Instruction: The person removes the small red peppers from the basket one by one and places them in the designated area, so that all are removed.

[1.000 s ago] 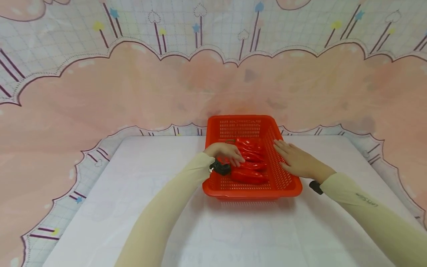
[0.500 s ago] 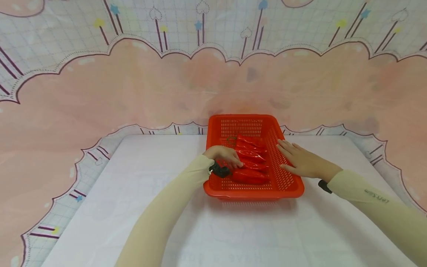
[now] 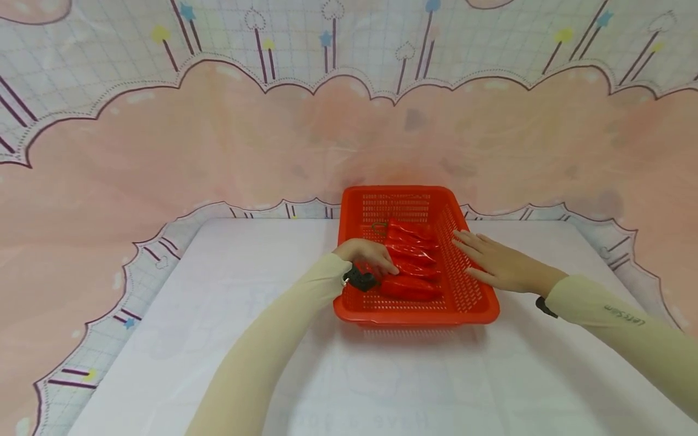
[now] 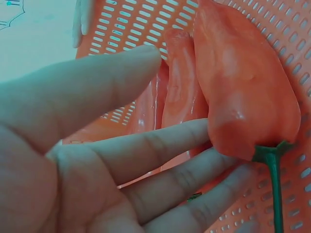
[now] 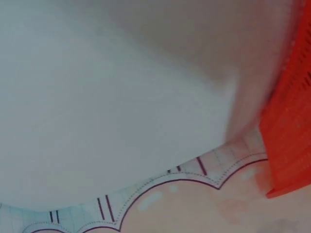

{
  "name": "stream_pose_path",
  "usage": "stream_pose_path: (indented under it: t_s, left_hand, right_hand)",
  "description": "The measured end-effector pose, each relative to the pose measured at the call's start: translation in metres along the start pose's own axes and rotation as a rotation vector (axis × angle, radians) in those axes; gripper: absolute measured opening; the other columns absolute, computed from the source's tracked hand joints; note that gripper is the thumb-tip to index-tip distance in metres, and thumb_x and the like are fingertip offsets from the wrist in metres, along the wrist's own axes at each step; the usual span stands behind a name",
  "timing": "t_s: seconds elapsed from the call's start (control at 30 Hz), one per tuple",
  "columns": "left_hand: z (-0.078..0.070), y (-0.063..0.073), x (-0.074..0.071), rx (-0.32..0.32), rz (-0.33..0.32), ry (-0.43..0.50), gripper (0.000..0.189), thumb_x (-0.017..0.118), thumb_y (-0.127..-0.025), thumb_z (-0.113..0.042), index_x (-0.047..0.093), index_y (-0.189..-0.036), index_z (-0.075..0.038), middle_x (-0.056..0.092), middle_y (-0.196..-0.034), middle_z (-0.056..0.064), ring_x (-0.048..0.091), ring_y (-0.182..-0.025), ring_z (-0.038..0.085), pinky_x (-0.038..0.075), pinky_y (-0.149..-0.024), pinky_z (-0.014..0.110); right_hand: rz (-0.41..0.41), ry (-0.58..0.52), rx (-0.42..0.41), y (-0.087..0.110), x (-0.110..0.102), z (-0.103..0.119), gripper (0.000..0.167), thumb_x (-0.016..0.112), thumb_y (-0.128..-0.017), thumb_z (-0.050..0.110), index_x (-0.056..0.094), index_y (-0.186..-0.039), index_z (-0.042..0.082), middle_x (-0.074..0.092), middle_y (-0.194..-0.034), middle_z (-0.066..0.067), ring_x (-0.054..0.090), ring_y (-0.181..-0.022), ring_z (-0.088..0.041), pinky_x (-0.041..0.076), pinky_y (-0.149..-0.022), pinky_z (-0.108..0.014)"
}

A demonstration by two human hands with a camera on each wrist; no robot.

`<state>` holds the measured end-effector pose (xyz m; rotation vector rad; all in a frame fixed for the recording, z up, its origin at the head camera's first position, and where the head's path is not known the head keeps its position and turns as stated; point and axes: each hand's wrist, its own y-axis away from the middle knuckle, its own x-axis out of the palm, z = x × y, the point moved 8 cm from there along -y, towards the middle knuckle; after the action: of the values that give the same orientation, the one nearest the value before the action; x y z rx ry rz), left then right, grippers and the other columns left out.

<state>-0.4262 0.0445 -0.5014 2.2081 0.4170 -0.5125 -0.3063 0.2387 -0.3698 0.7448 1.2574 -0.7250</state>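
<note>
Several glossy red peppers lie side by side in a red perforated plastic basket. My left hand reaches in over their left ends. In the left wrist view its fingers are spread and fairly straight; fingertips touch or lie against the underside of a large red pepper with a green stem. That thumb stays apart from the peppers. The front pepper is just below this hand in the head view. Out straight, the fingers of my right hand rest at the basket's right rim; the right wrist view does not show them.
The basket stands on a white-covered table, near its back edge. Behind rises a patterned pink cloth backdrop. Each wrist carries a dark strapped device, such as the left one.
My left hand has dipped slightly among the peppers, and the peppers shifted a little, showing the rear one's stem more. The right hand has slid slightly right along the rim.
</note>
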Motion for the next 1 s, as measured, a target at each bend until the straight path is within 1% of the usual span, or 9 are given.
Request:
stream_pose_path:
  t_s: [0.13, 0.3, 0.4, 0.5, 0.6, 0.73, 0.83, 0.9, 1.0]
  left_hand:
    - [-0.023, 0.030, 0.008, 0.018, 0.036, 0.024, 0.034, 0.064, -0.086, -0.043, 0.070, -0.106, -0.016, 0.067, -0.113, -0.002, 0.066, -0.100, 0.011, 0.050, -0.091, 0.032]
    - [-0.060, 0.088, 0.018, -0.015, -0.021, -0.001, 0.033, 0.052, -0.096, -0.027, 0.065, -0.111, -0.001, 0.064, -0.122, 0.009, 0.062, -0.112, 0.020, 0.047, -0.099, 0.033]
    - [-0.076, 0.111, 0.022, -0.022, -0.031, -0.025, 0.035, 0.046, -0.099, -0.021, 0.060, -0.116, 0.005, 0.061, -0.125, 0.013, 0.057, -0.119, 0.026, 0.045, -0.102, 0.034]
    - [-0.084, 0.120, 0.023, -0.009, -0.031, -0.047, 0.032, 0.046, -0.099, -0.019, 0.061, -0.111, 0.006, 0.063, -0.112, 0.012, 0.058, -0.117, 0.028, 0.047, -0.100, 0.033]
    - [-0.074, 0.106, 0.021, 0.001, -0.039, -0.079, 0.028, 0.049, -0.098, -0.023, 0.065, -0.102, 0.000, 0.063, -0.100, 0.006, 0.062, -0.111, 0.024, 0.049, -0.096, 0.034]
    - [-0.004, 0.005, 0.008, 0.050, 0.012, -0.052, 0.026, 0.060, -0.090, -0.038, 0.070, -0.091, -0.014, 0.066, -0.093, -0.003, 0.067, -0.096, 0.014, 0.052, -0.086, 0.031]
    - [0.068, -0.102, -0.005, 0.071, 0.056, 0.017, 0.026, 0.067, -0.083, -0.044, 0.073, -0.094, -0.021, 0.070, -0.097, -0.004, 0.070, -0.090, 0.014, 0.053, -0.083, 0.034]
    - [0.105, -0.154, -0.008, 0.041, 0.072, 0.053, 0.028, 0.070, -0.080, -0.044, 0.073, -0.100, -0.024, 0.071, -0.104, -0.002, 0.070, -0.092, 0.017, 0.053, -0.084, 0.042]
    - [0.130, -0.193, -0.009, 0.018, 0.119, 0.074, 0.033, 0.073, -0.076, -0.046, 0.073, -0.103, -0.027, 0.071, -0.106, -0.003, 0.070, -0.093, 0.019, 0.052, -0.084, 0.046]
  right_hand:
    - [0.011, 0.007, -0.022, 0.004, 0.001, -0.002, 0.072, 0.049, -0.093, 0.043, 0.018, -0.151, 0.013, 0.014, -0.159, -0.009, 0.015, -0.144, -0.034, 0.018, -0.114, -0.059]
    - [0.000, 0.010, -0.036, 0.003, 0.001, -0.001, 0.072, 0.049, -0.094, 0.040, 0.016, -0.151, 0.012, 0.013, -0.159, -0.009, 0.013, -0.145, -0.032, 0.016, -0.115, -0.058]
    - [-0.008, 0.018, -0.030, 0.003, 0.002, -0.002, 0.071, 0.048, -0.095, 0.039, 0.015, -0.151, 0.012, 0.013, -0.159, -0.009, 0.013, -0.145, -0.032, 0.016, -0.116, -0.056]
    - [-0.010, 0.019, -0.021, 0.003, 0.003, -0.002, 0.072, 0.048, -0.095, 0.039, 0.014, -0.152, 0.011, 0.013, -0.159, -0.010, 0.012, -0.145, -0.032, 0.016, -0.116, -0.055]
    - [-0.012, 0.011, -0.006, 0.003, 0.004, -0.002, 0.073, 0.049, -0.094, 0.040, 0.014, -0.152, 0.012, 0.013, -0.159, -0.009, 0.012, -0.145, -0.032, 0.016, -0.116, -0.056]
    - [-0.009, 0.004, 0.004, 0.003, 0.005, -0.003, 0.073, 0.049, -0.094, 0.041, 0.014, -0.152, 0.013, 0.013, -0.159, -0.009, 0.012, -0.145, -0.032, 0.016, -0.115, -0.057]
    - [-0.006, 0.008, 0.002, 0.003, 0.006, -0.003, 0.073, 0.048, -0.094, 0.041, 0.014, -0.152, 0.013, 0.013, -0.159, -0.009, 0.012, -0.145, -0.032, 0.016, -0.116, -0.057]
    - [-0.005, 0.010, 0.003, 0.003, 0.006, -0.003, 0.073, 0.048, -0.095, 0.041, 0.013, -0.152, 0.013, 0.013, -0.159, -0.008, 0.012, -0.145, -0.032, 0.016, -0.116, -0.056]
    - [-0.004, 0.007, 0.003, 0.003, 0.006, -0.004, 0.073, 0.048, -0.094, 0.041, 0.013, -0.152, 0.014, 0.013, -0.159, -0.008, 0.012, -0.146, -0.031, 0.016, -0.116, -0.056]
